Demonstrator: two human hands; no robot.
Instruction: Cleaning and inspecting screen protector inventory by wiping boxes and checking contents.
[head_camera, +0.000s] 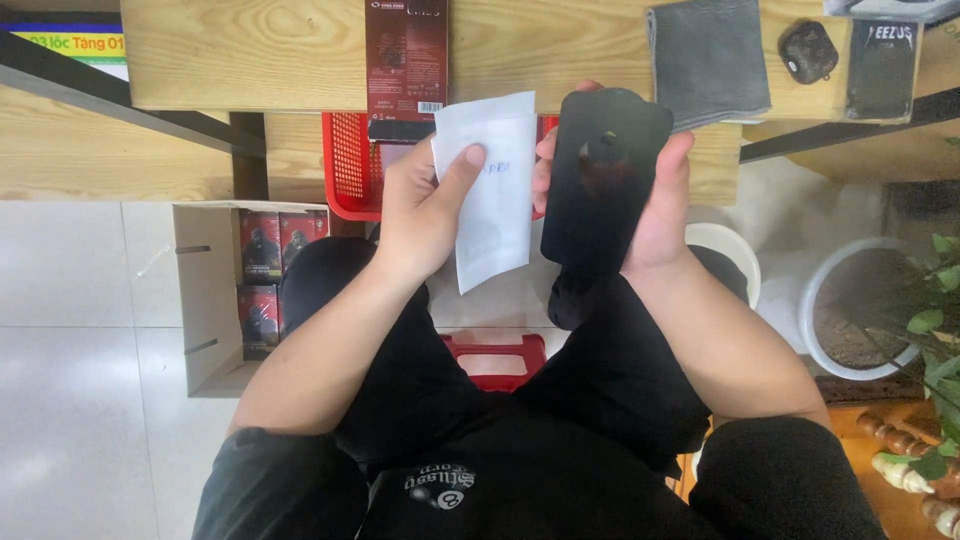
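White paper sleeve (493, 190) up in front of the chest, pinched in the left hand (425, 205), thumb pressed across its front and the other fingers (400, 170) curled behind it, closed firmly on the paper. Right beside it, touching along the edge, sits a black glossy sheet (603, 180), shaped like a phone screen cover, held upright in the right hand (655, 205); that hand's fingers wrap its far edge and the thumb side clamps the near edge, so the grip is tight on the sheet. Both items hover above the person's lap, over a red plastic basket (350, 165) that stands under the wooden desk (250, 55). On the desk top lie a grey cloth (708, 60), a small dark earbud case (808, 50) and a dark red product box (405, 55). Down left on the floor, an open cardboard carton (205, 290) shows rows of similar boxes. A white plant pot (850, 300) stands at right.
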